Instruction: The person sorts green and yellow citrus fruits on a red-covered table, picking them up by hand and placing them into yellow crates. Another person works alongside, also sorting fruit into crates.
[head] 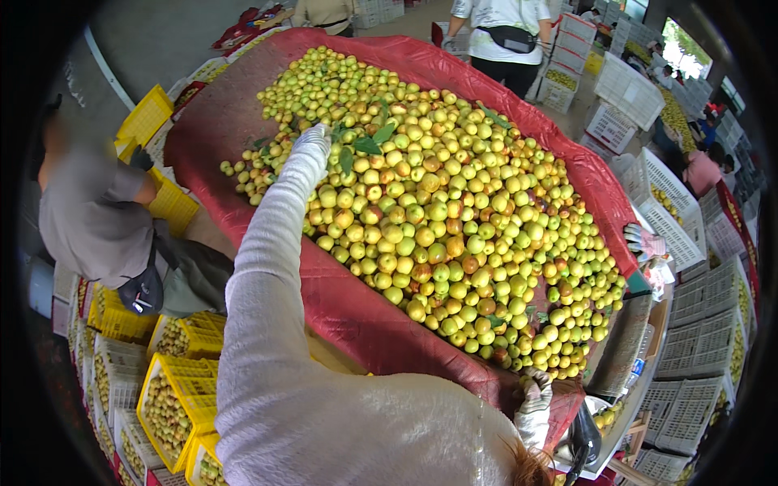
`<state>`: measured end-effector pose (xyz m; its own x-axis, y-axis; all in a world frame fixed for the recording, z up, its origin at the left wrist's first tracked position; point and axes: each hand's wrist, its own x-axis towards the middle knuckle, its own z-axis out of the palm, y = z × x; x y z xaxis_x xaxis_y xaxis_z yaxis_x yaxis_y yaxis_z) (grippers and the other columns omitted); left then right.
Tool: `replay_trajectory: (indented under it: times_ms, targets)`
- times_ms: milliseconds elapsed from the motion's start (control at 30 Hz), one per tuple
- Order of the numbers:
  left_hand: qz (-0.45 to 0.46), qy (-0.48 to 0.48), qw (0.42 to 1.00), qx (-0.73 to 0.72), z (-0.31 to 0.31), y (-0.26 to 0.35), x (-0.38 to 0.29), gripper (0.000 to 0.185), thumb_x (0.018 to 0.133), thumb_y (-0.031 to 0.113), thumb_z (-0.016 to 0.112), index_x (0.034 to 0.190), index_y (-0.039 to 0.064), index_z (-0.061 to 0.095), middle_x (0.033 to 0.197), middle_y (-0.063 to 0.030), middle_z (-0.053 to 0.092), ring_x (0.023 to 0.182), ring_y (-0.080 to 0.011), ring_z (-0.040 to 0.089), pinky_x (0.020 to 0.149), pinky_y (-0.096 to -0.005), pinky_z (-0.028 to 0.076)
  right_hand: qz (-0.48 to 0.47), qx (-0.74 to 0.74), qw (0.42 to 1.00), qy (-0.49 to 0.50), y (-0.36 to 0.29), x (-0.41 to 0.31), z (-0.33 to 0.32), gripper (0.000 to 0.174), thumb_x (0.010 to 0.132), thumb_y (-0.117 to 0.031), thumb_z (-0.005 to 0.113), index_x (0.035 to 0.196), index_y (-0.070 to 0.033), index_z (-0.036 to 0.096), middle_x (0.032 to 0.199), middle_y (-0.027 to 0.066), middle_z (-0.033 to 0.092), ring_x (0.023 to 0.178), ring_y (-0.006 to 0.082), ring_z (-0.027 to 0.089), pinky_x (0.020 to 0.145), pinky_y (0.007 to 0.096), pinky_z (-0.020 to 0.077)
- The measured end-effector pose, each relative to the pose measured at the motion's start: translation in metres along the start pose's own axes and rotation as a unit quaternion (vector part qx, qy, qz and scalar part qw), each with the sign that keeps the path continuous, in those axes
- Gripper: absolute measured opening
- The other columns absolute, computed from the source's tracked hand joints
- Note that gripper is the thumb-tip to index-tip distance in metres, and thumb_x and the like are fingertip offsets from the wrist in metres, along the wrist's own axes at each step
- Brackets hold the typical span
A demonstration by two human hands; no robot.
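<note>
A broad heap of yellow-green fresh jujubes (425, 231), some with reddish-brown patches, covers a table lined with red sheeting (340, 304). My left hand (312, 141), in a white glove, reaches across to the heap's far left part, beside green leaves (369, 144) on the fruit. Its fingertips are hidden, so whether it holds anything is unclear. Close to my body, my right hand (535, 392), also gloved, is at the near right edge of the sheeting, touching or just beside the lowest jujubes. Its fingers look bent; their grip is not plain.
At the left stands a person in grey (103, 212); another in a white shirt (504, 36) stands beyond the table. Yellow crates (182, 407) of fruit are stacked at lower left, white crates (699, 346) at right. A striped glove (644, 240) is by the right corner.
</note>
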<state>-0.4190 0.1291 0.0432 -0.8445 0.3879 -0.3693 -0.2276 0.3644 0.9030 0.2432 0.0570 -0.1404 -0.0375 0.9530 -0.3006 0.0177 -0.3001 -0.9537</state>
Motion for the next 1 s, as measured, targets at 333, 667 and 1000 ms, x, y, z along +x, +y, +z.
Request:
replay_trajectory:
  times_ms: [333,667,1000]
  targets:
    - [0.045,-0.055,0.912,0.404,0.015,-0.031,0.066,0.049,0.097,0.038,0.062,0.136,0.01,0.055,0.13,-0.0101,0.063,0.106,-0.0287,0.065,0.091,-0.0403,0.055,-0.025,0.008,0.995,0.099,-0.002,-0.059,0.019,0.022,0.093,-0.012,0.06,0.114,-0.009,0.062,0.086,-0.0003,0.061,0.071,0.0103,0.054,0.064,0.0248,0.0465]
    - [0.205,-0.277,0.933,0.1,0.0,0.029,-0.045,0.033,0.09,0.04,0.069,0.101,0.009,0.063,0.054,0.0056,0.045,0.044,-0.0079,0.038,0.044,-0.025,0.031,0.067,0.257,0.964,0.032,-0.027,-0.065,0.065,0.026,0.093,-0.032,0.061,0.107,-0.009,0.06,0.089,0.0056,0.064,0.07,0.0191,0.062,0.056,0.0305,0.0487]
    - [0.076,-0.509,0.846,0.139,0.037,-0.049,-0.251,0.026,0.088,0.039,0.073,0.095,0.015,0.065,0.055,0.0065,0.046,0.043,-0.0047,0.039,0.04,-0.0222,0.029,0.006,0.107,0.938,-0.329,-0.144,-0.02,0.155,0.058,0.099,-0.055,0.049,0.129,-0.006,0.051,0.073,0.0066,0.06,0.061,0.0138,0.057,0.056,0.0258,0.0449]
